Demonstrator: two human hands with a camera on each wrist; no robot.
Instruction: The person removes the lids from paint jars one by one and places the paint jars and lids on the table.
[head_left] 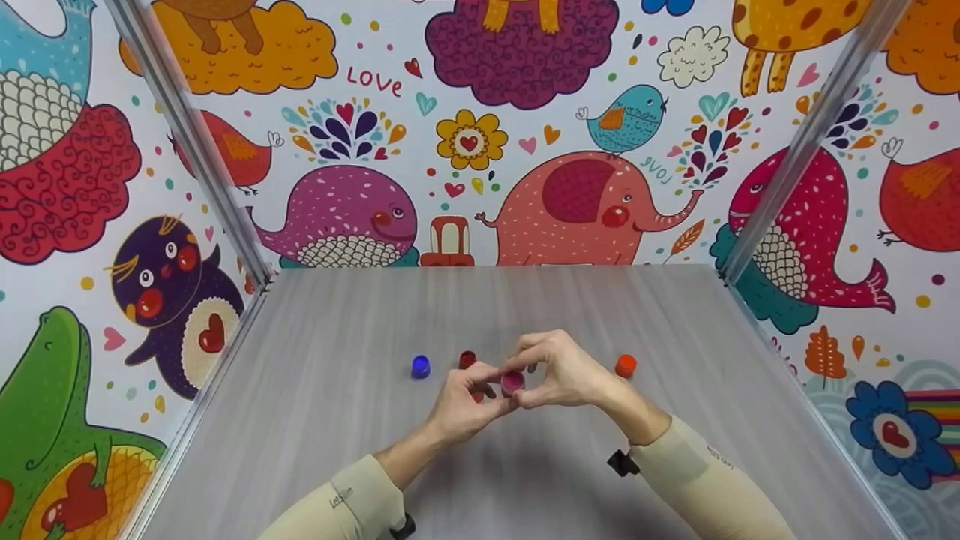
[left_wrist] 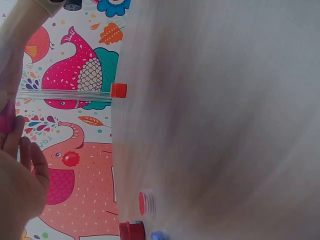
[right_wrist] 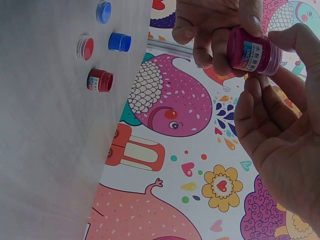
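Observation:
Both hands hold a small magenta paint jar (head_left: 512, 383) with a printed label, raised over the table. The left hand (head_left: 463, 405) grips the jar's body between thumb and fingers. At the jar's ribbed clear cap (right_wrist: 272, 60), the right hand (head_left: 566, 375) pinches with thumb and fingertips. In the right wrist view the jar lies tilted on its side, cap end toward the right hand. Beyond the left hand stands an uncapped dark red paint jar (right_wrist: 100, 80). A clear-rimmed red cap (right_wrist: 85, 47) lies close to it.
A blue paint jar (right_wrist: 120, 42) and a blue cap (right_wrist: 103, 12) sit left of the dark red jar. An orange-red jar (head_left: 626, 365) stands beyond the right forearm. Patterned panels with metal corner posts (head_left: 810, 142) border the grey table (head_left: 337, 322).

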